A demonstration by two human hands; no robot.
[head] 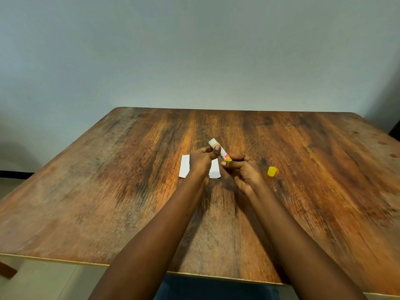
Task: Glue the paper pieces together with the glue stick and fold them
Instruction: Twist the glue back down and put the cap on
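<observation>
1. Two hands on one glue stick (220, 152), held above the middle of the table (108, 191).
2. Left hand (202, 162): thumb and fingers (216, 149) pinched around the upper part of the tube, just below its white end.
3. Right hand (242, 172): fingertips closed on the yellow base at the lower end of the tube, other fingers curled inward toward the palm.
4. Tube tilted, white end pointing far and left, yellow base near and right; white body with a pink band just above the base.
5. Uncapped, with the yellow cap (272, 171) standing on the wood just to the right of the right hand, not touching it.
6. Under the left hand and wrist, white paper (185, 168) lying flat on the table: one part showing to the left of the wrist, another (214, 169) showing to its right, between the two hands.
7. Cannot tell whether one sheet or two separate pieces, with the wrist covering the middle.
8. Both bare forearms reaching in from the near edge, converging toward the centre.
9. Brown wood-grain tabletop, plain grey wall (194, 50) behind its far edge.
</observation>
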